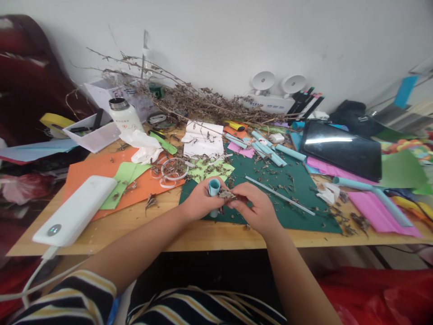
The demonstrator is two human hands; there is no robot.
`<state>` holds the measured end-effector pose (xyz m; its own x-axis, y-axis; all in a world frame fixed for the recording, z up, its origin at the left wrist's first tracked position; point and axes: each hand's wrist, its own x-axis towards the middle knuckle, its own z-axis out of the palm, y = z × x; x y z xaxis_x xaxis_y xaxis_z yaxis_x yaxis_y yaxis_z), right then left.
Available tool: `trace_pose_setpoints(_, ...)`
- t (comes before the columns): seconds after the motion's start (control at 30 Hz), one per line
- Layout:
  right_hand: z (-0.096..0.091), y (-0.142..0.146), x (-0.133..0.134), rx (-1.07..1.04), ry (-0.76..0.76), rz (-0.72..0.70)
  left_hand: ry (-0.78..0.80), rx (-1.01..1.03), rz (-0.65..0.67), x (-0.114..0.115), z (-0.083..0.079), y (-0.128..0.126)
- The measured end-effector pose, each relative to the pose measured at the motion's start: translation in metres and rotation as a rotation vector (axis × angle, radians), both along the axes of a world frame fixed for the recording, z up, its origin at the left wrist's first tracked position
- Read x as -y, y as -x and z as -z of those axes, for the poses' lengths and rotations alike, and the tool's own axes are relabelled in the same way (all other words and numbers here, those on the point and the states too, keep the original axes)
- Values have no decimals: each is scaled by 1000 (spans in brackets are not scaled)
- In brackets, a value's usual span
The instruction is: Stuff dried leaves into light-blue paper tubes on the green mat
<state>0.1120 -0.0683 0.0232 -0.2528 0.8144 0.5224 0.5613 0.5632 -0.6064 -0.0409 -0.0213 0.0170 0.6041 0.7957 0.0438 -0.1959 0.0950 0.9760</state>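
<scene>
My left hand is wrapped round a rolled light-blue paper tube, held upright near the table's front edge. Pinched in the fingers of my right hand is a dry brown leaf, close beside the tube's upper end. Whether the leaf touches the tube I cannot tell. Beneath both hands lies a dark green sheet strewn with leaf crumbs. A thin pale stick rests on that sheet to the right of my right hand.
Dry branches stretch along the wall. More blue tubes lie behind my hands. A white power bank with a cable stands left, near an open bottle and orange paper. A black tablet and pink paper are right.
</scene>
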Motion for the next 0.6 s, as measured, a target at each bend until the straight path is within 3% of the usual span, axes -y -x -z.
trace_pose_setpoints(0.13,0,3,0,-2,-132,47,52,45,118,1,0,-1)
trace_pose_setpoints(0.23,3,10,4,-62,-148,145,107,43,137,3,-1,-3)
trace_pose_setpoints(0.5,30,39,11,-576,-37,498,201,16,169,9,-1,-7)
trace_pose_setpoints(0.6,29,29,6,-697,-37,577,158,-16,190,9,0,-4)
